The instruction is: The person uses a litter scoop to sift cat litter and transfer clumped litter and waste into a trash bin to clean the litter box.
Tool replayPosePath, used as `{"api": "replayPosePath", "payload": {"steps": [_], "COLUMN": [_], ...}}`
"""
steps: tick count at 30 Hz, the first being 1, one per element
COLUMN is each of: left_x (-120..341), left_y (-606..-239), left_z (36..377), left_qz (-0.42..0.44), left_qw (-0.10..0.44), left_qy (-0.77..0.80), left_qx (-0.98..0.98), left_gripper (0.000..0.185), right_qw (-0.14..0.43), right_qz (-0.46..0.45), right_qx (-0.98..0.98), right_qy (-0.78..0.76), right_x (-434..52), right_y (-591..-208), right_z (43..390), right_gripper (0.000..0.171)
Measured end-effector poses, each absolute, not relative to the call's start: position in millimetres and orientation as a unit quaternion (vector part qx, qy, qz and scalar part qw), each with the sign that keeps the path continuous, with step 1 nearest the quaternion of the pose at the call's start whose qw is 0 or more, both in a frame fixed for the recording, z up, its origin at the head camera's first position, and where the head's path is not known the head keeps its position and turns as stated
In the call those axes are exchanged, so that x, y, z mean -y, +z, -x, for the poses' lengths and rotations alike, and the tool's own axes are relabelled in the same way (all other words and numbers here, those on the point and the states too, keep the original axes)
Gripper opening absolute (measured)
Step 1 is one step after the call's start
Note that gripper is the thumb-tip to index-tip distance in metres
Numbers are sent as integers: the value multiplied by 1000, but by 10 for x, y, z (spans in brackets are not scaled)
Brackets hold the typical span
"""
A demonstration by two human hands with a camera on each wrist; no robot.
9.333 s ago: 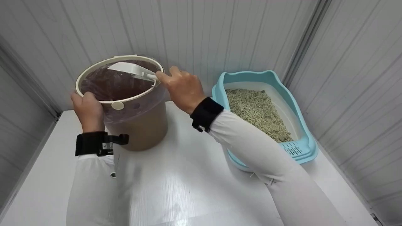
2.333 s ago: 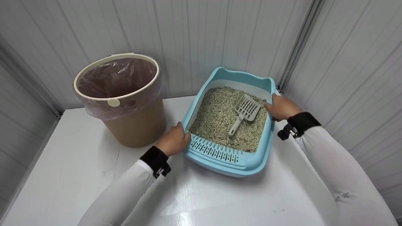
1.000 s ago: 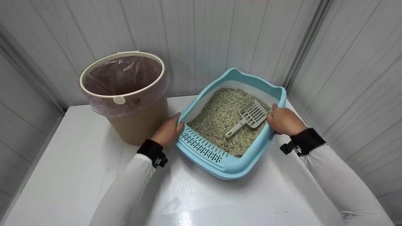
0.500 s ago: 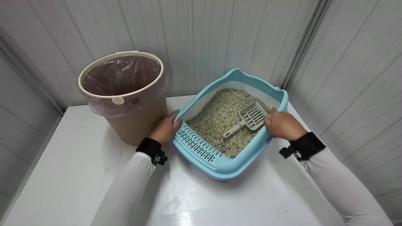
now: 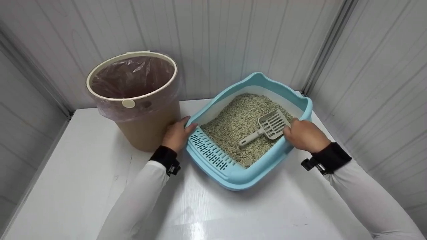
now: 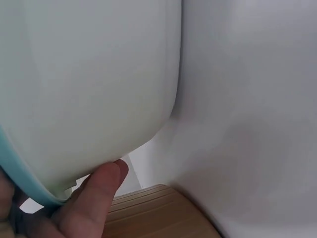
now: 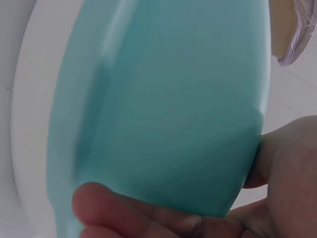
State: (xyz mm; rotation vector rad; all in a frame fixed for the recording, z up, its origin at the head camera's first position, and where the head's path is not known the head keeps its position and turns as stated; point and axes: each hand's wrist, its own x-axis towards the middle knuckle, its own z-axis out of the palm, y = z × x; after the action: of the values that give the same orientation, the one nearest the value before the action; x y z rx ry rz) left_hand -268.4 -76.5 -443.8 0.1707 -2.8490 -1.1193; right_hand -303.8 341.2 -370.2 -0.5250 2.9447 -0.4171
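Note:
Both hands grip a light-blue litter box point(image 5: 245, 181) with a white lower body point(image 6: 94, 84), sitting turned at an angle on the white table. My left hand point(image 5: 176, 135) holds its left rim near the slotted front step point(image 5: 210, 150), thumb on top and fingers point(image 6: 94, 193) underneath against the outer wall. On the right side, my right hand point(image 5: 305, 135) grips the rim, its thumb over the edge and its fingers point(image 7: 114, 213) along the outside. Inside, a grey slotted litter scoop point(image 5: 273, 124) lies on the granular litter point(image 5: 240, 113), its handle toward the front.
A tan bin point(image 5: 143, 133) with a cream rim and a clear plastic liner point(image 5: 133, 75) stands at the back left, close beside my left hand. Panelled walls point(image 5: 227, 40) rise behind and at both sides of the white table point(image 5: 86, 180).
Earlier my right hand held the scoop over the bin while my left gripped the bin's rim. Now the scoop lies on the litter, and both hands have turned the box clockwise, its front swinging left.

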Motion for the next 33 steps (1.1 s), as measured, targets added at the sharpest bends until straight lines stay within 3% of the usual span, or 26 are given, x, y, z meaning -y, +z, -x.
{"api": "replayPosePath", "payload": {"steps": [8, 15, 26, 33], "left_x": [705, 688, 701, 703], "left_y": [-4423, -4371, -4406, -4412], "left_z": [2474, 2473, 2481, 2502], "left_qz": [-82, -99, -113, -110], "left_qw": [13, 13, 8, 14], "left_qy": [-338, -326, -331, -335], "left_qx": [937, 940, 937, 936], "left_gripper": [60, 54, 58, 58], "right_qw": [34, 49, 165, 94], "right_qz": [199, 207, 232, 278], "right_qx": [-971, -969, -958, -956], "right_qy": [-127, -125, -47, 12], "right_x": [-3412, -3427, -3337, -3030], "right_y": [-3700, -3677, -3294, -2821], "right_z": [3046, 3060, 3116, 3130], "right_gripper": [34, 35, 40, 44]}}
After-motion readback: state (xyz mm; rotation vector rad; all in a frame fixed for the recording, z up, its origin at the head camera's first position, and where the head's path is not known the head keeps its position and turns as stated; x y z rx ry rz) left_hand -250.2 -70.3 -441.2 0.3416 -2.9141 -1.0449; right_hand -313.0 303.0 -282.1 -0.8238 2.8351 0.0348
